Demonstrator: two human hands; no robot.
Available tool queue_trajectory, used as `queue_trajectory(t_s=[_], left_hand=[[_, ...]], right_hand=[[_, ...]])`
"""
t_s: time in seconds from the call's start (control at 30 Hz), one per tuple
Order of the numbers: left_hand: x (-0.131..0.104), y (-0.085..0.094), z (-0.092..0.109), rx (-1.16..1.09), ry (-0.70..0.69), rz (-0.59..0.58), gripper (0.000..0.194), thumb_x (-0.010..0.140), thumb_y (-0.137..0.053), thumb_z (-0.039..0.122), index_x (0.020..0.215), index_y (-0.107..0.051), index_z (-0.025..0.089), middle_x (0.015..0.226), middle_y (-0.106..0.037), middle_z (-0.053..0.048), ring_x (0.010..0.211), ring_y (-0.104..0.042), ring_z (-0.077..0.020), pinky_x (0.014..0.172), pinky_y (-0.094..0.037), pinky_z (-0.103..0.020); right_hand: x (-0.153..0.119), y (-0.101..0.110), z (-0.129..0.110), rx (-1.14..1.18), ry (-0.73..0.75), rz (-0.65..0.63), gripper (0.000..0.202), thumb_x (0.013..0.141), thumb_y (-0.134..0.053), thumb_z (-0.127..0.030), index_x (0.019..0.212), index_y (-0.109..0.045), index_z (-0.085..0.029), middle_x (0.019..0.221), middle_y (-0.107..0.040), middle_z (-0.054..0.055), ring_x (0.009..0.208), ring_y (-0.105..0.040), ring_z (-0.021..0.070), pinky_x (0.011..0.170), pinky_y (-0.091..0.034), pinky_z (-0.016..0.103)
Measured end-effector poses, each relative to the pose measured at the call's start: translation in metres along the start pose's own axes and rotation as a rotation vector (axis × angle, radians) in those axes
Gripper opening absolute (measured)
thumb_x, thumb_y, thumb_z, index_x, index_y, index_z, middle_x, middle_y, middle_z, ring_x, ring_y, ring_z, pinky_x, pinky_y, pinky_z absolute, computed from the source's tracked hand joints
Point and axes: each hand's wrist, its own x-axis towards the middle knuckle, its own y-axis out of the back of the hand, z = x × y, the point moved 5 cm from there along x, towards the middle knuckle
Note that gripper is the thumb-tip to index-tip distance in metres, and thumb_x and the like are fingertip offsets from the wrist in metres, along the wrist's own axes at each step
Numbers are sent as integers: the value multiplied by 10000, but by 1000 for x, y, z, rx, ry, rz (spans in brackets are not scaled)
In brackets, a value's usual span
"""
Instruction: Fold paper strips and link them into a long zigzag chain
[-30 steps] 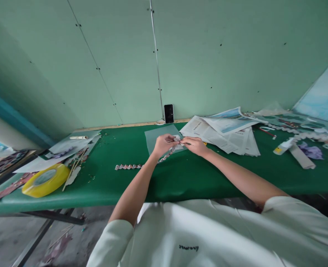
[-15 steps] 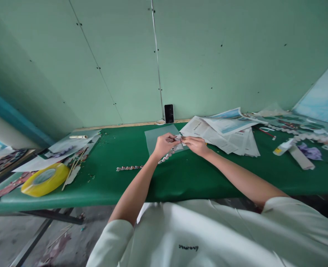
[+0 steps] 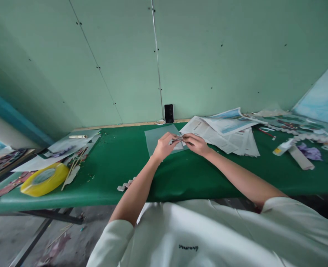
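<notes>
A zigzag chain of folded paper [image 3: 126, 184] runs under my left forearm, its loose end on the green table cover [image 3: 105, 148]. My left hand [image 3: 164, 146] is closed, its thumb and fingers pinching what appears to be the chain's other end. Opposite it, my right hand [image 3: 197, 144] pinches the same small folded piece, fingertips almost meeting the left ones. The fingers hide most of that piece, and the forearm covers the chain's middle. Below the hands lies a translucent sheet [image 3: 151, 138] with a small white paper [image 3: 179, 146] on it.
Newspaper sheets [image 3: 222, 139] lie right of my hands, with a glue bottle [image 3: 283, 147], a purple cloth [image 3: 310, 151] and another folded chain [image 3: 316, 138] farther right. A phone [image 3: 168, 113] leans on the wall. On the left are a yellow tape roll [image 3: 59, 174] and thin sticks [image 3: 72, 168].
The chain's loose end has swung nearer the table's front edge and turned, showing a wider face. Its stretch beside my left wrist is now hidden. My right fingers have curled more.
</notes>
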Motion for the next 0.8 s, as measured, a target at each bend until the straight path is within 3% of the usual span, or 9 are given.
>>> queue_trajectory(t_s=[0.23, 0.43, 0.8], left_hand=[[2, 0, 5, 20, -45, -38, 73, 1025, -650, 281, 1033, -674, 213, 1032, -717, -77, 1021, -729, -196, 906, -625, -362], [0, -2, 2, 45, 99, -140, 332, 1058, -588, 319, 1384, -608, 261, 1142, -704, -97, 1022, -715, -200, 938, -602, -365], [2, -3, 0, -48, 99, -220, 320, 1064, -562, 324, 1357, -668, 253, 1159, -702, -119, 1070, -703, -223, 968, -602, -399]], right_hand=[[0, 2, 0, -1, -21, 54, 187, 989, -668, -134, 1104, -750, -255, 1160, -775, 101, 1040, -777, 238, 931, -669, 384], [-2, 3, 7, -8, -31, 75, 201, 976, -688, -152, 1088, -790, -285, 1160, -798, 62, 1053, -787, 247, 965, -678, 406], [2, 5, 2, 31, -37, -21, 276, 1017, -623, -137, 1214, -756, -277, 1222, -785, 70, 1140, -762, 257, 1006, -665, 448]])
